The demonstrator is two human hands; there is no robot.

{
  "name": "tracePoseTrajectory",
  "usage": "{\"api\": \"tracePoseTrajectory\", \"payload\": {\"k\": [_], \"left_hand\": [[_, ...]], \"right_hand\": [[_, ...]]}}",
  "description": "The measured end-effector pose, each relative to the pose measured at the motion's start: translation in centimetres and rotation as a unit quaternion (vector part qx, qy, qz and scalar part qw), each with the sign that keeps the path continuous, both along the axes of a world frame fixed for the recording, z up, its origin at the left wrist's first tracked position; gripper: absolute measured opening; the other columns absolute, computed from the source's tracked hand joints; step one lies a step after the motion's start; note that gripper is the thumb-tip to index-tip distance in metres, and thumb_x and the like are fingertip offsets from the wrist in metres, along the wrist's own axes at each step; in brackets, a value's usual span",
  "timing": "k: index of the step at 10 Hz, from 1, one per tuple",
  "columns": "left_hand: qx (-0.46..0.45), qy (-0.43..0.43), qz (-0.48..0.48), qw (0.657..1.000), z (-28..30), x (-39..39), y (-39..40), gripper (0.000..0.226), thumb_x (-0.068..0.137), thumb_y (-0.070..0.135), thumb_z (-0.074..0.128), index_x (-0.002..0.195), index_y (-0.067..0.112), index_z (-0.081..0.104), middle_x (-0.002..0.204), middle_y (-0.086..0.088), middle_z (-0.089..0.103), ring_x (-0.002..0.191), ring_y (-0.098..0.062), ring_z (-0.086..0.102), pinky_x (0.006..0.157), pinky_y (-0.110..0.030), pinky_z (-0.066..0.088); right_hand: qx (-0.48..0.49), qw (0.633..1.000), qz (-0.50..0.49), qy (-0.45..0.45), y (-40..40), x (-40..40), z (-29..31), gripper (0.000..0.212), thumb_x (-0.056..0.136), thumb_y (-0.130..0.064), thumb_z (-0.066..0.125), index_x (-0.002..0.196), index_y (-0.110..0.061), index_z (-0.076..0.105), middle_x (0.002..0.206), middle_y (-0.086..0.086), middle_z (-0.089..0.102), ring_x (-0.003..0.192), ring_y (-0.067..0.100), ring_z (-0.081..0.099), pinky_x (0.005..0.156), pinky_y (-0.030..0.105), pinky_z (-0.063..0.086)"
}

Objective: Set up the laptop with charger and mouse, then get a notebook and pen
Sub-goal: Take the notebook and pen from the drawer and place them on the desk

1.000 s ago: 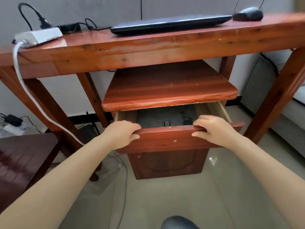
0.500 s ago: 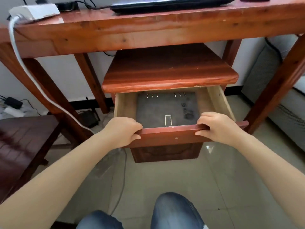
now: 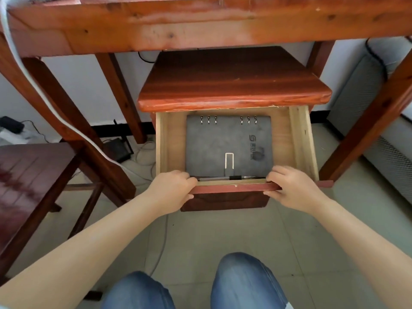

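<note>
A wooden drawer (image 3: 299, 139) stands pulled far out of the small cabinet under the desk. Flat inside lies a dark grey ring-bound notebook (image 3: 223, 139) with a metal clasp near its front edge. A dark pen (image 3: 231, 177) rests crosswise in front of the notebook, just behind the drawer's front board. My left hand (image 3: 171, 189) grips the left part of that board and my right hand (image 3: 292, 188) grips the right part. Laptop, charger and mouse are out of view above the desk edge.
The red-brown desk (image 3: 200, 25) spans the top, its legs slanting down at both sides. A white cable (image 3: 33, 83) hangs at the left. A dark wooden chair (image 3: 29, 175) stands left, a grey sofa (image 3: 365, 112) right. My knees in jeans (image 3: 243, 279) are below.
Both hands have drawn the drawer further out, uncovering the whole notebook and the pen. The view has tilted down, so the desk top has left the frame.
</note>
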State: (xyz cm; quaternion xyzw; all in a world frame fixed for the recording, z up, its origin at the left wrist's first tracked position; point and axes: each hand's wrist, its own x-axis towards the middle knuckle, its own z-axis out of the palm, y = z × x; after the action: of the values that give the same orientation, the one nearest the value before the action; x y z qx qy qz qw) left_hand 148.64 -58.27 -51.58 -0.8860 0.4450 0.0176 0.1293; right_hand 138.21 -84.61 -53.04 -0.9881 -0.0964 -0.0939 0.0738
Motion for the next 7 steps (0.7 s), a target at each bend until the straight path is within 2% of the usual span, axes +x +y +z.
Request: {"api": "tracePoseTrajectory", "payload": {"k": [1,2,3,4,5,6,7], "left_hand": [[0.022,0.035,-0.018,0.999,0.5,0.5,-0.4,0.031,0.095,0.029,0.046,0.120,0.011,0.049,0.116,-0.008,0.058,0.107,-0.025,0.054,0.081,-0.037,0.048],[0.022,0.080,-0.013,0.996,1.1,0.8,-1.0,0.035,0.096,0.037,0.042,0.117,0.012,0.053,0.113,-0.007,0.060,0.103,-0.024,0.056,0.081,-0.036,0.048],[-0.042,0.079,0.009,0.996,1.1,0.8,-1.4,0.037,0.099,0.032,0.033,0.129,0.016,0.047,0.124,-0.007,0.056,0.110,-0.024,0.053,0.086,-0.039,0.051],[-0.088,0.072,0.080,0.990,0.8,1.4,-2.1,0.053,0.096,0.014,0.039,0.145,0.019,0.020,0.140,-0.011,0.040,0.121,-0.031,0.043,0.093,-0.042,0.048],[-0.106,0.114,0.211,0.965,0.8,2.9,-4.1,0.050,0.095,0.018,0.043,0.140,0.009,0.025,0.136,-0.018,0.041,0.120,-0.034,0.044,0.094,-0.041,0.045],[-0.149,0.204,0.326,0.911,0.2,4.7,-5.9,0.052,0.093,0.028,0.051,0.136,0.004,0.032,0.136,-0.016,0.046,0.121,-0.031,0.049,0.097,-0.036,0.045],[-0.174,0.243,0.377,0.877,-1.3,5.7,-6.6,0.059,0.090,0.024,0.054,0.140,0.003,0.029,0.140,-0.014,0.045,0.124,-0.030,0.049,0.103,-0.034,0.045]], "right_hand": [[0.067,0.990,-0.043,0.120,0.2,1.4,1.2,0.034,0.082,-0.036,0.062,0.100,-0.008,0.064,0.093,0.002,0.061,0.086,0.023,0.059,0.075,0.036,0.050],[0.114,0.969,-0.053,0.212,2.2,4.2,2.1,0.034,0.093,-0.034,0.041,0.109,-0.010,0.060,0.111,0.008,0.064,0.101,0.024,0.057,0.089,0.036,0.045],[0.085,0.947,-0.086,0.298,4.0,7.3,1.5,0.030,0.094,-0.013,0.039,0.118,-0.003,0.054,0.125,0.017,0.057,0.113,0.032,0.052,0.097,0.037,0.043],[0.055,0.926,-0.114,0.355,4.6,8.9,1.4,0.032,0.087,0.002,0.042,0.115,0.000,0.058,0.122,0.019,0.060,0.110,0.033,0.055,0.092,0.035,0.047],[0.048,0.919,-0.136,0.367,3.6,9.2,1.2,0.028,0.087,0.001,0.043,0.111,0.002,0.059,0.117,0.019,0.061,0.105,0.033,0.056,0.082,0.033,0.048],[0.137,0.909,-0.245,0.309,2.2,8.0,2.4,0.025,0.095,-0.007,0.031,0.110,0.001,0.049,0.109,0.017,0.054,0.088,0.026,0.050,0.063,0.028,0.040],[0.419,0.812,-0.370,0.165,0.9,7.9,1.5,0.056,0.094,-0.029,0.003,0.118,-0.003,0.045,0.101,0.011,0.053,0.070,0.013,0.045,0.053,0.013,0.043]]}}
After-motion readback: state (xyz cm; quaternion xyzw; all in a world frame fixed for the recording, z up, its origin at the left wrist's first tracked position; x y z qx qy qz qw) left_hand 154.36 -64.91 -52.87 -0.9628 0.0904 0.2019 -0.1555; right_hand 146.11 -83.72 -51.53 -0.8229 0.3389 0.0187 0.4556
